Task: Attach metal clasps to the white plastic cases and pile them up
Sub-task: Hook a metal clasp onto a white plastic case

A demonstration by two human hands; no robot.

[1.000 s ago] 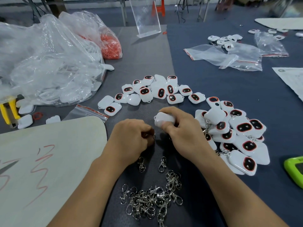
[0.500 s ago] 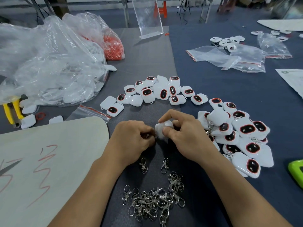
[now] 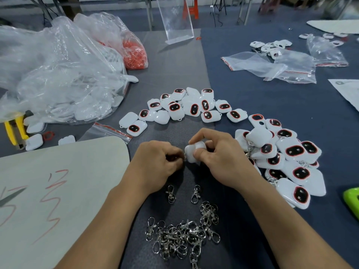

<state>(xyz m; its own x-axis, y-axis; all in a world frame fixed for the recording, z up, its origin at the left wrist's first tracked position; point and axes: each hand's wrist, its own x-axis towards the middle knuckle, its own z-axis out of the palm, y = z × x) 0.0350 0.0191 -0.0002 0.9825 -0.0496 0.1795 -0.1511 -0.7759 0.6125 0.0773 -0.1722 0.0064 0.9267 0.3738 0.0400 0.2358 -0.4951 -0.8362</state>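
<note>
My right hand [image 3: 219,158] grips a white plastic case [image 3: 193,152] between thumb and fingers at the table's middle. My left hand [image 3: 157,164] is curled beside it, its fingertips pinching a small metal clasp at the case's lower left corner; the clasp is mostly hidden. Loose metal clasps [image 3: 182,237] lie heaped near the front edge, with two single clasps [image 3: 171,194] just below my hands. Several white cases with red-rimmed black windows [image 3: 192,108] spread behind my hands. A pile of cases with clasps [image 3: 283,158] lies to the right.
A large clear bag of white cases [image 3: 58,78] and a bag of orange rings [image 3: 134,53] sit at the left. Yellow pliers [image 3: 14,129] lie at the left edge. A pale board [image 3: 58,191] covers the near left. Empty zip bags [image 3: 272,65] lie far right, a green object [image 3: 351,200] at the right edge.
Both hands stay together on the same case. My right hand has turned the case slightly and lowered it toward my left fingertips.
</note>
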